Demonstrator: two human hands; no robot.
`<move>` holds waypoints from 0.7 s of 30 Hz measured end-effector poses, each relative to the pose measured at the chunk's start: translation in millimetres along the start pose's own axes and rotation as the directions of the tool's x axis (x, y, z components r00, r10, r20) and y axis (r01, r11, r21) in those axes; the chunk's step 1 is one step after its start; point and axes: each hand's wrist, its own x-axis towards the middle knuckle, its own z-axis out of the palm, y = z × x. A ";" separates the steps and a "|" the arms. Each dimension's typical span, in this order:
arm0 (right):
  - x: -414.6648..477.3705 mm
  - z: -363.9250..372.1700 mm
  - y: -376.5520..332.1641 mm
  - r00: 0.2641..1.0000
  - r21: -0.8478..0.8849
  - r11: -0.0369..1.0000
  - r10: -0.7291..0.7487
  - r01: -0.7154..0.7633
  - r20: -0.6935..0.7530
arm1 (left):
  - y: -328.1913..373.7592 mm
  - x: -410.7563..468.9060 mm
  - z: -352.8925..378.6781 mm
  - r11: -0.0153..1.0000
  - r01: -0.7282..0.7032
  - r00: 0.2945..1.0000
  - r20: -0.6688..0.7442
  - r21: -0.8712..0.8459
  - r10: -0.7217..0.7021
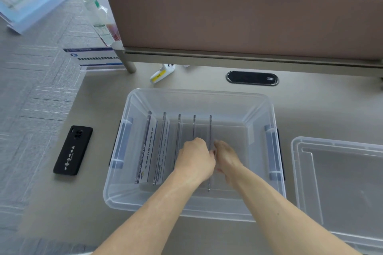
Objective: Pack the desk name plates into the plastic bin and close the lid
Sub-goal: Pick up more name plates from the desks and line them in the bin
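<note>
Grip: left hand, right hand pinch name plate

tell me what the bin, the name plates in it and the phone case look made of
Bin: translucent, fairly glossy plastic; the desk shows through its walls. Name plates: clear rigid sheet, probably acrylic, with see-through edges; printed inserts show in the left ones. Phone case: matte black, likely silicone or soft plastic, since it shows no glare.

Clear glossy plastic bin; matt black phone case.
</note>
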 end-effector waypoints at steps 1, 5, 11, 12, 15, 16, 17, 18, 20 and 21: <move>-7.1 -2.4 -7.0 0.999 0.028 0.999 -0.026 0.028 -0.046 | 0.6 -4.1 -9.5 1.000 -0.010 1.000 -0.008 0.018 0.010; -39.5 -9.2 -45.5 0.920 0.077 0.949 -0.273 0.305 -0.280 | 6.4 -22.6 -64.5 0.993 -0.061 0.997 -0.055 -0.105 0.055; -93.4 39.2 -122.6 0.707 -0.018 0.749 -0.632 0.662 -0.317 | -9.0 -47.2 -168.6 0.927 -0.205 0.939 -0.331 -0.314 0.095; -99.6 51.0 -132.8 0.677 -0.039 0.718 -0.672 0.695 -0.300 | -18.9 -47.6 -185.8 0.917 -0.216 0.924 -0.374 -0.336 0.080; -112.5 92.4 -162.5 0.644 -0.065 0.672 -0.729 0.738 -0.233 | -60.7 -37.7 -236.2 0.893 -0.205 0.894 -0.447 -0.400 0.005; -114.0 107.6 -171.6 0.645 -0.056 0.668 -0.734 0.742 -0.213 | -76.7 -31.5 -252.5 0.879 -0.190 0.892 -0.450 -0.437 -0.031; -114.2 123.6 -180.7 0.652 -0.042 0.671 -0.732 0.741 -0.198 | -93.3 -24.1 -268.4 0.861 -0.180 0.891 -0.450 -0.475 -0.062; -112.5 140.4 -189.0 0.662 -0.029 0.678 -0.725 0.734 -0.187 | -110.6 -15.7 -283.4 0.843 -0.166 0.890 -0.445 -0.512 -0.095; -103.1 175.6 -205.3 0.692 -0.010 0.703 -0.703 0.712 -0.165 | -144.4 4.1 -311.2 0.800 -0.134 0.891 -0.425 -0.585 -0.162; -97.7 193.3 -212.3 0.711 0.001 0.720 -0.686 0.694 -0.153 | -160.5 14.3 -323.3 0.774 -0.117 0.893 -0.407 -0.623 -0.193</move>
